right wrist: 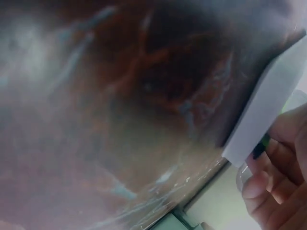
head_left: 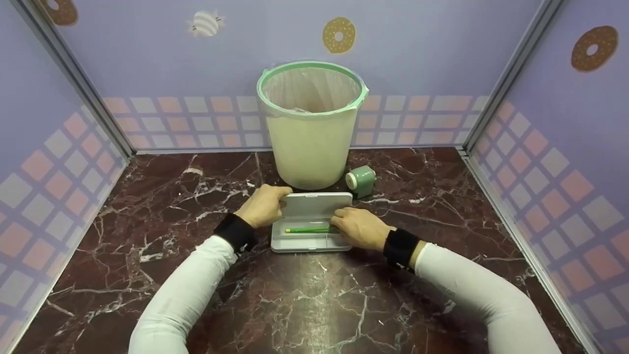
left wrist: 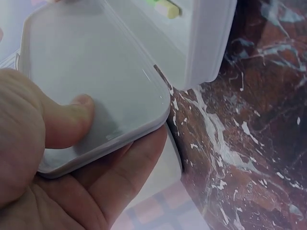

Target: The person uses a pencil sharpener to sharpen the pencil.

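Nearest the camera, one left sleeve and one right sleeve, both white, are crossing over the front of the table, and two black wristbands are wrapping the wrists. Between the two hands, one pale grey case is resting on the dark marbled tabletop, its one lid standing raised at the back. One green stick, yellow at its left end, is lying lengthwise inside (its right end is hiding behind fingers in the head view). The left hand is gripping the lid's left end, thumb pressing the inner face and fingers supporting the outer one, with only the lid's thickness between. The right hand is curling closely over the case's right end, pinching the stick between thumb and fingers.

Just behind the case, one cream bin with one green rim is standing, one liner hanging inside it. Near the bin's foot, to its right, one small green object with a round white knob is sitting. Farther out, three lilac walls are enclosing everything, showing three doughnut pictures and one striped sweet.
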Motion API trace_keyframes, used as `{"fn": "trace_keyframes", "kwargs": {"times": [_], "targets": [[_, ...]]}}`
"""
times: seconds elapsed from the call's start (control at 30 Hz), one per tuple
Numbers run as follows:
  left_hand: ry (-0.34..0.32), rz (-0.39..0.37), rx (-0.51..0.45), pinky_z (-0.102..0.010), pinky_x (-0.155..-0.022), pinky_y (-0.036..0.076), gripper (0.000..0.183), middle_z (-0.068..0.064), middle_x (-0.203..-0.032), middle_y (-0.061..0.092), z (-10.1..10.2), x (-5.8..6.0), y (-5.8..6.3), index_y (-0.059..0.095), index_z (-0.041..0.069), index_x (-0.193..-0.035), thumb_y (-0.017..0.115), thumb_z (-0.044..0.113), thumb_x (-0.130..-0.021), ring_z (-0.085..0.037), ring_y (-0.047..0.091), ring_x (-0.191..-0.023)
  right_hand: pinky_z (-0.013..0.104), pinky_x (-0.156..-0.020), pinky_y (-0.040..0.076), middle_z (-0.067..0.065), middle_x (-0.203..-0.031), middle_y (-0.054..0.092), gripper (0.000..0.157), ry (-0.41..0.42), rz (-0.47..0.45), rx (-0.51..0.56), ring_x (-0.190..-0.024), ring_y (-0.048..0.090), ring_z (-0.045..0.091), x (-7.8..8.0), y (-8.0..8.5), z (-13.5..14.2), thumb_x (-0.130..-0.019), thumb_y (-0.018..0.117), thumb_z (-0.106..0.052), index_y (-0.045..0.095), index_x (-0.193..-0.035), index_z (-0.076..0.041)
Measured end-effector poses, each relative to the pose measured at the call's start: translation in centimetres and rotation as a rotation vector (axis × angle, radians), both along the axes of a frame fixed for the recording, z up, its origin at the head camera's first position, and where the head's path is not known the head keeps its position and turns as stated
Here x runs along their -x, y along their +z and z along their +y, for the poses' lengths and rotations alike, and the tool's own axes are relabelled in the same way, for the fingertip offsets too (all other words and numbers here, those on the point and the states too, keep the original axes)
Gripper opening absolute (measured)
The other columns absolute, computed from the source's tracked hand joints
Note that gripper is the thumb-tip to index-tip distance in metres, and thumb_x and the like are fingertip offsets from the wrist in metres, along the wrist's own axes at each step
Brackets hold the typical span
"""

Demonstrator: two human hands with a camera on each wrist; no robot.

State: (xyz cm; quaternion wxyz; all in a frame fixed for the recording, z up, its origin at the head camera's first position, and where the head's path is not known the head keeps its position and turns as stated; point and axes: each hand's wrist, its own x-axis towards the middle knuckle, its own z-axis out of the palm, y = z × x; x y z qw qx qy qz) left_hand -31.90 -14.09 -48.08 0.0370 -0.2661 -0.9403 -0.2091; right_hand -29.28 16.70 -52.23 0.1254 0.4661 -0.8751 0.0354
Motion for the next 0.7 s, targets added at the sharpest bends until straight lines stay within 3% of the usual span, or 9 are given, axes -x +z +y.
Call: {"fn": "trace_keyframes", "kwargs": {"times": [0.27,0.6,0.7], "targets": [[0.01,0.013,-0.004,-0.055,-0.075,0.062,0.016,-0.011,-0.087,0.08,-1.1,0.3,-0.1,0.068,0.009,-0.097,0.072,-0.005,-0.091,-0.03,0.072,-0.077,0.041,-0.081,0.063,0.006,-0.095,0.066,0.02,0.036,0.1,0.074,-0.091,0.068,0.027,0.1,-0.3,0.6,-0.082,0.079,0.003,0.072,-0.097,-0.009],[0.003,0.04,-0.019,-0.056,-0.074,0.061,0.012,-0.012,-0.09,0.081,-1.5,0.3,-0.1,0.067,0.009,-0.098,0.074,0.0,-0.094,-0.034,0.074,-0.079,0.045,-0.088,0.064,0.008,-0.1,0.069,0.015,-0.003,-0.005,0.067,-0.095,0.071,0.03,-0.3,-0.1,1.1,-0.087,0.077,0.002,0.072,-0.097,-0.008],[0.016,0.056,-0.035,-0.057,-0.08,0.064,0.016,-0.013,-0.097,0.084,-1.4,0.2,-0.1,0.074,0.009,-0.106,0.075,0.0,-0.093,-0.035,0.08,-0.087,0.045,-0.087,0.065,0.008,-0.102,0.072,0.011,-0.003,-0.016,0.082,-0.094,0.073,0.029,-0.3,-0.2,1.2,-0.089,0.077,0.0,0.071,-0.096,-0.008]]}}
